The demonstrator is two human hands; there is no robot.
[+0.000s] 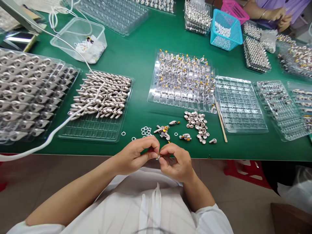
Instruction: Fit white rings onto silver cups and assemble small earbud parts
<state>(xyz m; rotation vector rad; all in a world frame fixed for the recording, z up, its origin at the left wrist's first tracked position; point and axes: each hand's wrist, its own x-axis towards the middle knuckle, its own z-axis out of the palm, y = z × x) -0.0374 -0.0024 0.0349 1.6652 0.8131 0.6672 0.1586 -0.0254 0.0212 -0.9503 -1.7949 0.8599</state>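
Note:
My left hand (140,154) and my right hand (176,161) meet at the front edge of the green table. Both are closed, pinching a small whitish earbud part (158,157) between the fingertips; most of it is hidden. Just beyond my fingers lies a small heap of earbud pieces (163,130) with yellow tabs. Several white rings (146,130) are scattered near my left hand. To the right of the heap are a single ring (175,134), a few more earbud pieces (185,137) and a pile of round earbud caps (197,123).
A tray of yellow-tabbed earbud pieces (182,74) sits ahead, beside a clear tray (241,104) and a thin wooden stick (221,122). Leftward stand a tray of stems (104,94) and a white cable (60,130). A co-worker's hands (279,18) are at the far right.

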